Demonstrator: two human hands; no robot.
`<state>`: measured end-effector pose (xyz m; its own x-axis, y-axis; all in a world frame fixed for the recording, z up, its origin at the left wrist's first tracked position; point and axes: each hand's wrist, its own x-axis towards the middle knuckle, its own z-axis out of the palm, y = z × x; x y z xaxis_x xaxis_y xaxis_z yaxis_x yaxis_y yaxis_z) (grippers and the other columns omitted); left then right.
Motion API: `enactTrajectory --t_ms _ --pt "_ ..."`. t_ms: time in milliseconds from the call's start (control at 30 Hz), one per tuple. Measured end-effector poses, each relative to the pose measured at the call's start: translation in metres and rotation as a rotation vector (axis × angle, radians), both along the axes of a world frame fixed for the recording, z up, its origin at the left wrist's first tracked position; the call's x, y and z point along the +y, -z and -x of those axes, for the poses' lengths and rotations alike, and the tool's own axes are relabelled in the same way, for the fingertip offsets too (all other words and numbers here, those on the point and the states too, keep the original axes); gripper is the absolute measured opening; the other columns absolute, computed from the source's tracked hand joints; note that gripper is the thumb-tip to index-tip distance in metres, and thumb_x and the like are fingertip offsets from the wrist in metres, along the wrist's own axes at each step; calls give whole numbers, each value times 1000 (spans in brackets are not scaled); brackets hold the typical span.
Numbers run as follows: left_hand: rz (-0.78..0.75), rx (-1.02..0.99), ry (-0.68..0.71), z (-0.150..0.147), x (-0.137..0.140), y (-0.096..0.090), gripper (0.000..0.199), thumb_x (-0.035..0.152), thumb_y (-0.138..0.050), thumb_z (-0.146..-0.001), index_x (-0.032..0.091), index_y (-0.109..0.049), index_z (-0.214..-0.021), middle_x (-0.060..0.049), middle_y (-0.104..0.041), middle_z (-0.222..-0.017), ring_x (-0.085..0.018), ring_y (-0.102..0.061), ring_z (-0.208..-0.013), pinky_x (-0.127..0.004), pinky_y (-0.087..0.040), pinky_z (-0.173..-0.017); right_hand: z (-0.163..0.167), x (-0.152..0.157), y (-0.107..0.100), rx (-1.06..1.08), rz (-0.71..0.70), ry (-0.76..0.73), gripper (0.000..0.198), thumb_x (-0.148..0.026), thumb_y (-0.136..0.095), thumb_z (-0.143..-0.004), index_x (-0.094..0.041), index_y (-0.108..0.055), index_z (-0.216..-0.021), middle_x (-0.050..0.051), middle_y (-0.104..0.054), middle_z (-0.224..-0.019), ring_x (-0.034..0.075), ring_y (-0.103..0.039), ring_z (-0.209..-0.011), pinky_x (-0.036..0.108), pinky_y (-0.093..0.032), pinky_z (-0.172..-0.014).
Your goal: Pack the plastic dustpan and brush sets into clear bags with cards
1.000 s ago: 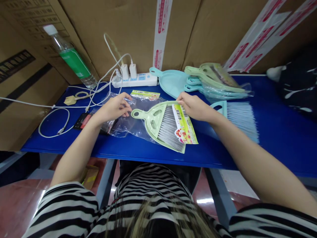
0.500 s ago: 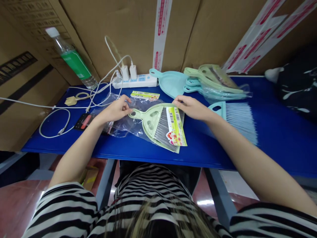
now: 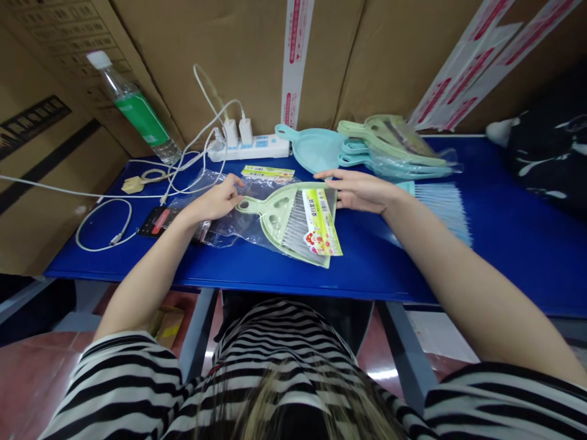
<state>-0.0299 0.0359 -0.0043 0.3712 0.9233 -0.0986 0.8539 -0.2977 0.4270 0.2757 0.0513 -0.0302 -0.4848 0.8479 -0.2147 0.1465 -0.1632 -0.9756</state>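
Observation:
In the head view a light green dustpan (image 3: 276, 215) lies on the blue table with a grey-bristled brush (image 3: 293, 235) nested on it. A yellow and white label card (image 3: 323, 225) rests over the bristles. My left hand (image 3: 216, 200) pinches the end of the handle between thumb and finger. At the pan's wide right end, my right hand (image 3: 360, 188) has its fingers stretched out, with the fingertips at the far corner. Clear plastic bags (image 3: 222, 231) are spread under and left of the handle. Another label card (image 3: 268, 173) lies just behind.
Blue dustpans (image 3: 318, 148) and bagged green sets (image 3: 389, 143) are at the back, with a blue brush (image 3: 443, 208) partly behind my right forearm. A power strip (image 3: 270, 146), cables, a bottle (image 3: 142, 116) and a phone-like black object (image 3: 153, 221) occupy the left. Cardboard walls the back.
My right hand has loosened from the pan's far corner, its fingers now extended at the right edge. My left hand stays on the handle. The view has shifted slightly.

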Motion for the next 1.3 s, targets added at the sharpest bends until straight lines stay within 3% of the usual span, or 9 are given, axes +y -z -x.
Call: enactTrajectory --t_ms 167,267,433,633,967,1300 --pt "-1 -2 -8 -1 -1 0 32 18 -40 -84 14 -42 -116 3 -54 -63 -14 -51 -58 -29 -44 -64 5 0 2 32 -50 83 26 -19 -50 -88 -24 -54 -113 8 -67 -111 19 -65 -98 38 -56 -81" --pt "14 -34 -2 -1 -2 1 34 17 -39 -85 13 -40 -118 4 -53 -61 -14 -52 -58 -29 -44 -65 7 -2 1 48 -68 56 29 -17 -48 -88 -24 -53 -116 8 -66 -114 19 -64 -102 41 -54 -88" --pt "47 -56 -26 -3 -3 1 39 16 -42 -84 10 -40 -123 3 -56 -63 -15 -54 -62 -29 -44 -69 9 -5 -1 142 51 31 32 -14 -56 -85 -25 -54 -115 3 -67 -111 14 -64 -100 36 -49 -97" --pt "64 -61 -26 -3 -3 1 43 15 -43 -84 10 -40 -127 1 -58 -66 -14 -54 -63 -28 -43 -68 11 -6 -3 200 138 41 31 -13 -62 -82 -26 -58 -110 1 -67 -110 13 -64 -98 31 -51 -94" --pt "65 44 -44 -2 -5 -7 46 19 -42 -86 8 -38 -131 0 -60 -67 -14 -52 -61 -27 -41 -66 9 -4 -2 96 113 101 23 -16 -62 -84 -22 -64 -106 3 -67 -112 13 -64 -98 30 -53 -90" --pt "28 -10 -19 5 0 -2 44 20 -44 -84 12 -41 -127 2 -62 -67 -13 -55 -61 -26 -42 -63 12 -3 -1 84 105 232 26 1 -58 -78 -20 -68 -90 3 -70 -97 13 -67 -92 32 -53 -94"
